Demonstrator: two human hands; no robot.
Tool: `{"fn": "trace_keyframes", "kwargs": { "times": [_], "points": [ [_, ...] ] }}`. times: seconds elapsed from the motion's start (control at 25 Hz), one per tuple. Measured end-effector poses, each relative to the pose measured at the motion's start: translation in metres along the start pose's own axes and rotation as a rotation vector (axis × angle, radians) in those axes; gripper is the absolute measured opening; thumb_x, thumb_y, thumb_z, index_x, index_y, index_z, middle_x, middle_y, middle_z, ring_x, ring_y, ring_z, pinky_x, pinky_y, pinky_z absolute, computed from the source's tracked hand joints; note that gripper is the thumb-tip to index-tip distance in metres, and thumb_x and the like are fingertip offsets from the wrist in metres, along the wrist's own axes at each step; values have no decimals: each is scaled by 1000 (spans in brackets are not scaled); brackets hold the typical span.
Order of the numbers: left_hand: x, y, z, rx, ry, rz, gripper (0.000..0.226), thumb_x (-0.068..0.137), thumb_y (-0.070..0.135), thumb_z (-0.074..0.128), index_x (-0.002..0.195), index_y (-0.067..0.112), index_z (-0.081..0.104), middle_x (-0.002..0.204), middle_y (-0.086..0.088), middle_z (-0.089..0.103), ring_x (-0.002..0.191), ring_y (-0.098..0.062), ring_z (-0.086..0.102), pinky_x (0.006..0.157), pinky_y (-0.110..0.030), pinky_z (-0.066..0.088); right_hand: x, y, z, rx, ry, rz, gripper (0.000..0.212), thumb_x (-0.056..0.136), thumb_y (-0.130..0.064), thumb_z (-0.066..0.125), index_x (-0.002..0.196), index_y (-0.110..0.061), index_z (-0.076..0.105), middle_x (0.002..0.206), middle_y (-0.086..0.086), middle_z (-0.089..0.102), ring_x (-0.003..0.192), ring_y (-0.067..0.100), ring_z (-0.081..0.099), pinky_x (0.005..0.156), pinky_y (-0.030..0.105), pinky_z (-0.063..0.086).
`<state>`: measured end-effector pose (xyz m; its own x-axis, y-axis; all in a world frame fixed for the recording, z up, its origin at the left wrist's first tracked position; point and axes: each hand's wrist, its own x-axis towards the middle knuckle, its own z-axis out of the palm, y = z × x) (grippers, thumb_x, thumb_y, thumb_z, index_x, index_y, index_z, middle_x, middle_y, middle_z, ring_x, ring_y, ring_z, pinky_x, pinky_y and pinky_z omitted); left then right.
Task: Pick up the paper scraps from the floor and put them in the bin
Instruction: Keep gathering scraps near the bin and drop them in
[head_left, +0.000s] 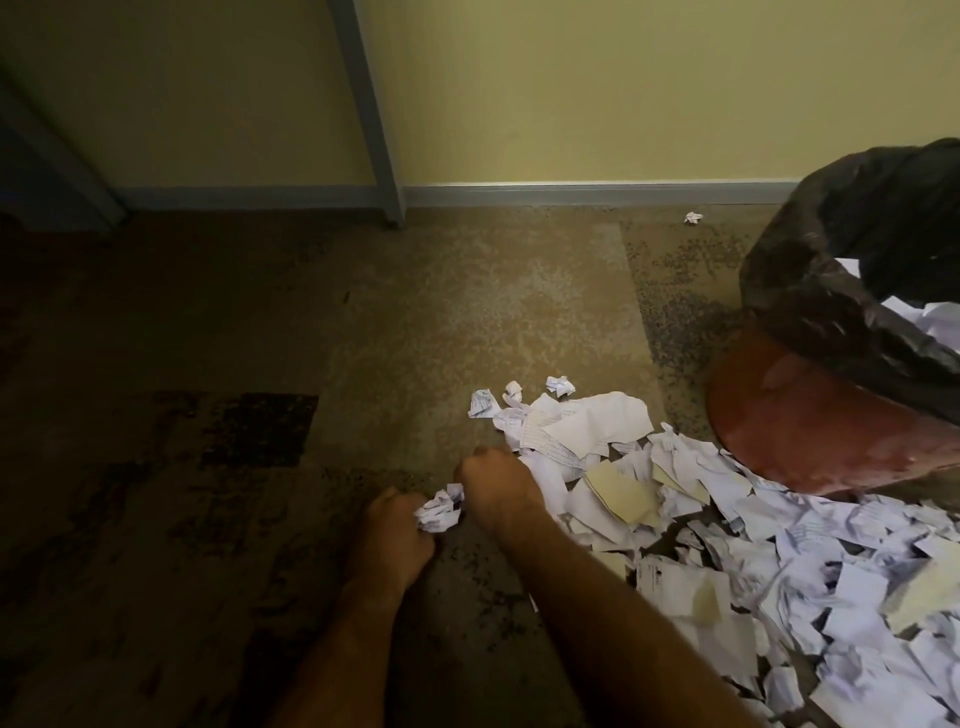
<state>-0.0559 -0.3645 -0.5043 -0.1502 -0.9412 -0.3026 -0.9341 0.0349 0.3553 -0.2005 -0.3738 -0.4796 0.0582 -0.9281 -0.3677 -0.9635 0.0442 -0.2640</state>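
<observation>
Item: paper scraps (727, 545), loose heap on floor (467, 312), spreading from just right of the right hand (496, 486) out past frame edge. A few small bits lie just beyond the hand, twd wall; one stray scrap (693, 217) sits well apart near the skirting.

Item: crumpled wad (439, 512), betw. both hands. Left hand (392, 540) fingers curled round it, holding. Right hand knuckles-up at heap's near edge, fingers bent under; whether they pinch paper or just press it – cannot tell.

Item: bin (810, 431), reddish-brown, w/ black liner (841, 260), well right of both hands, beyond the heap. White paper shows inside the mouth.

Step in hand (judgement): gathering a handful. Do it well by raking scraps inward w/ right hand into the left's wad, compressing so nothing sheds, then carrying the lot over the heap to the bin mouth. Take bigger sheets first; they trap small bits. Task looks early: most of the heap is on the floor.

Not visible/unclear: right fingertips hidden under hand; bin cut off at right edge, depth and fill unknown; heap's extent cut off lower right; left side of floor too dark to check for scraps.
</observation>
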Motion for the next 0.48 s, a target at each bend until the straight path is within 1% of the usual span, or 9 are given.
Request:
{"fn": "trace_keyframes", "kwargs": {
  "times": [0.08, 0.16, 0.2, 0.28, 0.32, 0.4, 0.44, 0.48],
  "points": [
    [0, 1, -2, -12, 0, -31, 14, 85, 16, 66, 97, 20, 73, 100, -3, 66, 87, -17, 60, 73, -26, 48, -2, 2, 0, -9, 1, 1, 25, 95, -14, 56, 117, -8, 66, 117, 15, 64, 106, 29, 61, 90, 37, 49],
    [-3, 3, -7, -77, 4, -72, 11, 86, 19, 68, 94, 21, 75, 90, 1, 70, 80, -14, 62, 68, -25, 48, -3, 6, -5, 62, 25, 56, 25, 94, -17, 58, 116, -8, 66, 116, 13, 66, 105, 27, 63, 90, 34, 48],
    [-3, 7, -12, -156, 6, -113, 8, 87, 20, 68, 91, 20, 75, 84, 1, 71, 76, -14, 63, 68, -28, 51, -3, 9, -10, 153, 60, 101, 23, 93, -21, 61, 111, -10, 68, 112, 10, 68, 101, 25, 64, 88, 32, 49],
    [2, 18, -29, -382, 34, -194, 8, 87, 22, 69, 81, 18, 73, 76, -1, 70, 74, -18, 67, 73, -36, 58, -4, 16, -28, 379, 186, 169, 20, 87, -31, 70, 100, -16, 74, 98, 3, 74, 86, 17, 68, 78, 26, 52],
    [7, 26, -40, -477, 69, -206, 7, 86, 21, 71, 80, 18, 72, 75, -2, 71, 73, -19, 68, 75, -40, 59, -7, 21, -42, 500, 252, 188, 19, 85, -31, 73, 98, -18, 76, 91, 1, 75, 78, 14, 68, 73, 25, 54],
    [17, 53, -65, -585, 158, -167, 1, 83, 19, 74, 84, 18, 73, 74, 1, 72, 71, -18, 70, 71, -37, 60, -17, 31, -80, 733, 394, 212, 12, 83, -22, 77, 94, -20, 77, 80, -2, 75, 67, 11, 68, 62, 26, 56],
    [23, 70, -78, -636, 209, -126, 4, 81, 18, 75, 84, 18, 74, 72, 2, 72, 70, -17, 70, 68, -36, 60, -24, 37, -104, 836, 466, 213, 10, 82, -17, 77, 90, -23, 75, 76, -6, 72, 63, 8, 68, 58, 25, 57],
    [27, 91, -91, -699, 248, -63, 3, 80, 17, 76, 81, 19, 74, 71, 4, 71, 69, -17, 70, 66, -37, 60, -31, 44, -129, 936, 536, 216, 15, 82, -11, 76, 87, -25, 72, 73, -10, 68, 62, 5, 67, 57, 24, 58]
  ]
}}
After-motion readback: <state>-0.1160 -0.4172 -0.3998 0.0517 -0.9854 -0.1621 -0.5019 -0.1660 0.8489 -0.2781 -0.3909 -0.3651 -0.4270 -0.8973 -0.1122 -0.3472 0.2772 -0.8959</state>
